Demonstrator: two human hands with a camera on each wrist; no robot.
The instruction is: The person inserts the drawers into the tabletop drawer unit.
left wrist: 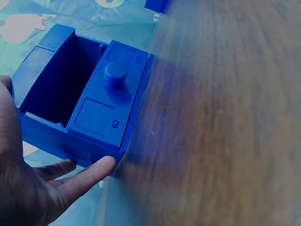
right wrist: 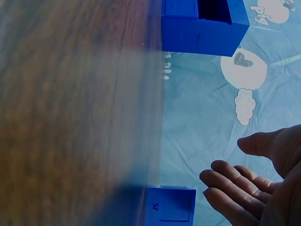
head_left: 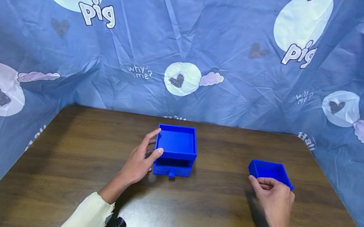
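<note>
A small blue cabinet (head_left: 175, 156) stands on the table, with a shallow tray-like top and a vacant upper slot. Its lower drawer (left wrist: 101, 94) is pushed in and has a round knob (left wrist: 115, 74) and the number 62. My left hand (head_left: 137, 162) rests against the cabinet's left side, thumb near the top front edge and fingers extended along the side wall. To the right, a separate blue drawer (head_left: 254, 169) sits on the table, its front marked 57 in the right wrist view. Over its near edge is my right hand (head_left: 275, 199), fingers loosely bent and apart from the drawer.
The brown wooden table (head_left: 204, 213) runs back to a blue printed cloth (head_left: 238, 90) that hangs behind it and along both sides. A small black device (head_left: 118, 226) is at the left sleeve's cuff.
</note>
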